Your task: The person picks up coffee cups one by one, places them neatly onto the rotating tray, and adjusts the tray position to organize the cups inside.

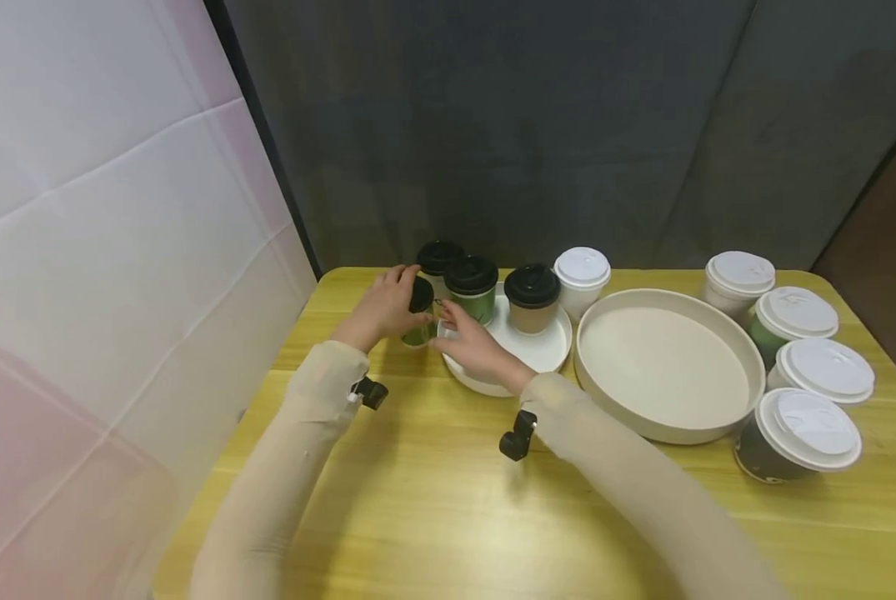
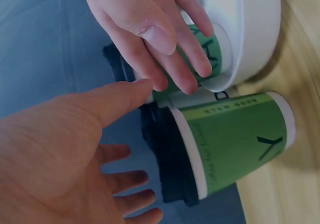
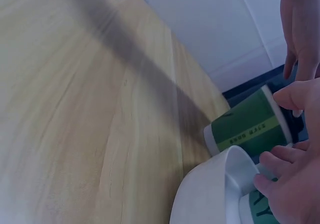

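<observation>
nearest to the camera, at the bottom of the frame, a left sleeve (image 1: 267,492) and a right sleeve (image 1: 643,475) of beige colour are seen. close to the centre of the frame, a black-lidded green cup (image 1: 417,333) is placed upright on the wooden surface (image 1: 432,500), just left of a white round tray (image 1: 541,350). this cup is flanked by both hands: the left hand (image 1: 387,304) is kept at its upper left side and the right hand (image 1: 481,346) at its right side. the fingers of both hands are loosely extended and set apart, and nothing is clamped by them; whether the cup is lightly touched cannot be told. in the white tray, a second green cup (image 1: 473,302) and a brown cup (image 1: 533,317), both with black lids, are held. behind them, another black-lidded cup (image 1: 440,255) is partly hidden. right of the centre, a beige round tray (image 1: 665,354) is placed, with a white cup (image 1: 583,283) near its upper left edge. at the right of the frame, four white-lidded cups (image 1: 800,313) are arranged in a curved row beside the beige tray.
</observation>
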`<state>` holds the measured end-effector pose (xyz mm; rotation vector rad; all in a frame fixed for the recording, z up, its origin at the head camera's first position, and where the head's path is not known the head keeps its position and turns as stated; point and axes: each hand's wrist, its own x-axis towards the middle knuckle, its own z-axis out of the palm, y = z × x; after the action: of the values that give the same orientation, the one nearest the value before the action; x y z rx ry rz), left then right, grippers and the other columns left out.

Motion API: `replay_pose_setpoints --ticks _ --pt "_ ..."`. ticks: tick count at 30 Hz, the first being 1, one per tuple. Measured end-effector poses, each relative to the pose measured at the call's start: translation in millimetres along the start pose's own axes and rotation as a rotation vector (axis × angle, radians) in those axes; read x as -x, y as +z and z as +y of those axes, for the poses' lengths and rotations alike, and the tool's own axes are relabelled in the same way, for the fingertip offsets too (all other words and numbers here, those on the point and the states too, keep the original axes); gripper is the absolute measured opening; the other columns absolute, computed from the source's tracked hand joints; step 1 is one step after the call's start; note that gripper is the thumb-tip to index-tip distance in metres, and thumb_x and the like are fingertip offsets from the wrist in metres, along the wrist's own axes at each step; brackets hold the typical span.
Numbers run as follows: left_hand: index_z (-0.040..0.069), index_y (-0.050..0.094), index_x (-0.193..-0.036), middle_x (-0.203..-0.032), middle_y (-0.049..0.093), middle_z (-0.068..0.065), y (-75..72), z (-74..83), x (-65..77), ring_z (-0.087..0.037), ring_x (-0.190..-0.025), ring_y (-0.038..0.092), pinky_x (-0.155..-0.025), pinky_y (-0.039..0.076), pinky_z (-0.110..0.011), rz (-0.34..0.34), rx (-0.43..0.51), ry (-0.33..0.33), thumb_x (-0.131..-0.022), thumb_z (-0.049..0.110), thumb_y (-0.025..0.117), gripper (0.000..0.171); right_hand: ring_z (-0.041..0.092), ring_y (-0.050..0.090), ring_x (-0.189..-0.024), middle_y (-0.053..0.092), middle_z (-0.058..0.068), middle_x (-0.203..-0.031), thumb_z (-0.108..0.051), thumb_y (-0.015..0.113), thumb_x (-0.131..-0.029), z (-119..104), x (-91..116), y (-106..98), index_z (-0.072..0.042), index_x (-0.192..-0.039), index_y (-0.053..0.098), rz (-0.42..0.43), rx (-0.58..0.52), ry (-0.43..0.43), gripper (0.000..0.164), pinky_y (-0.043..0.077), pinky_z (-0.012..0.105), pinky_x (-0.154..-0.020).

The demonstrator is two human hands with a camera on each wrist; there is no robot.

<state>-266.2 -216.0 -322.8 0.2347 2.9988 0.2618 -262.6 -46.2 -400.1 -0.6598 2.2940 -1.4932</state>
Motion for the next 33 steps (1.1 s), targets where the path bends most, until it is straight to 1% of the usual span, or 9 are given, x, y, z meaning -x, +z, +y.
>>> replay_pose_setpoints --ticks 3,8,16,20,24,28,30,33 --pt "0.005 0.014 -0.158 -0.162 0.019 -0.025 0.8 -1.7 -3.3 -0.045 -0.148 0.023 -0.121 0.026 -0.059 -0.009 -0.002 -0.012 -0.093 0.039 0.067 0.090 0.028 0.033 -0.150 0.025 0.012 -0.164 -0.024 0.057 -0.098 2 -5 0 -0.008 -0.159 0.011 -0.002 -0.002 0.004 0.079 0.034 0.046 -0.121" --pt "0.006 0.014 -0.158 -0.161 0.022 -0.024 3.3 -5.6 -7.1 -0.044 -0.148 0.025 -0.120 0.029 -0.057 0.001 0.020 -0.018 -0.093 0.037 0.068 0.090 0.030 0.031 -0.150 0.022 0.009 -0.166 -0.019 0.057 -0.097 3 -10 3 -0.008 -0.159 0.014 -0.006 0.001 0.002 0.076 0.033 0.047 -0.121" --pt "0.005 0.015 -0.158 -0.160 0.024 -0.027 10.0 -14.5 -12.2 -0.045 -0.147 0.026 -0.119 0.031 -0.056 0.018 0.054 -0.016 -0.093 0.030 0.068 0.087 0.028 0.029 -0.151 0.020 0.009 -0.166 -0.020 0.057 -0.097 4 -14 8 -0.010 -0.160 0.013 -0.023 -0.009 0.007 0.077 0.030 0.048 -0.122" --pt "0.005 0.017 -0.157 -0.159 0.024 -0.028 10.2 -15.7 -12.1 -0.045 -0.147 0.027 -0.119 0.032 -0.056 0.034 0.082 -0.015 -0.094 0.026 0.068 0.084 0.026 0.029 -0.152 0.018 0.007 -0.167 -0.021 0.058 -0.098 5 -14 8 -0.012 -0.160 0.012 -0.027 -0.015 0.006 0.077 0.030 0.048 -0.123" --pt "0.004 0.020 -0.156 -0.157 0.028 -0.029 10.0 -15.9 -10.5 -0.046 -0.145 0.030 -0.117 0.035 -0.057 0.059 0.079 -0.002 -0.093 0.025 0.069 0.082 0.025 0.028 -0.152 0.017 0.005 -0.167 -0.022 0.058 -0.098 6 -13 9 -0.014 -0.160 0.012 -0.030 -0.029 0.007 0.078 0.029 0.048 -0.123" --pt "0.004 0.020 -0.156 -0.157 0.029 -0.030 11.0 -16.6 -10.1 -0.047 -0.144 0.031 -0.116 0.036 -0.057 0.070 0.078 0.007 -0.094 0.025 0.068 0.082 0.025 0.029 -0.152 0.017 0.007 -0.167 -0.023 0.057 -0.098 5 -12 10 -0.013 -0.160 0.012 -0.027 -0.039 0.006 0.077 0.029 0.049 -0.123" --pt "0.005 0.018 -0.157 -0.158 0.027 -0.029 11.9 -17.7 -10.8 -0.046 -0.145 0.029 -0.117 0.035 -0.057 0.065 0.082 0.004 -0.094 0.025 0.067 0.082 0.025 0.029 -0.151 0.017 0.007 -0.167 -0.023 0.057 -0.098 5 -12 10 -0.013 -0.160 0.012 -0.025 -0.047 0.005 0.077 0.029 0.049 -0.123" --pt "0.005 0.018 -0.157 -0.158 0.028 -0.029 11.0 -17.6 -9.5 -0.047 -0.144 0.030 -0.117 0.034 -0.057 0.079 0.075 0.014 -0.094 0.027 0.068 0.083 0.026 0.030 -0.151 0.016 0.007 -0.167 -0.022 0.057 -0.098 4 -10 10 -0.012 -0.160 0.011 -0.028 -0.061 0.002 0.078 0.029 0.049 -0.123"
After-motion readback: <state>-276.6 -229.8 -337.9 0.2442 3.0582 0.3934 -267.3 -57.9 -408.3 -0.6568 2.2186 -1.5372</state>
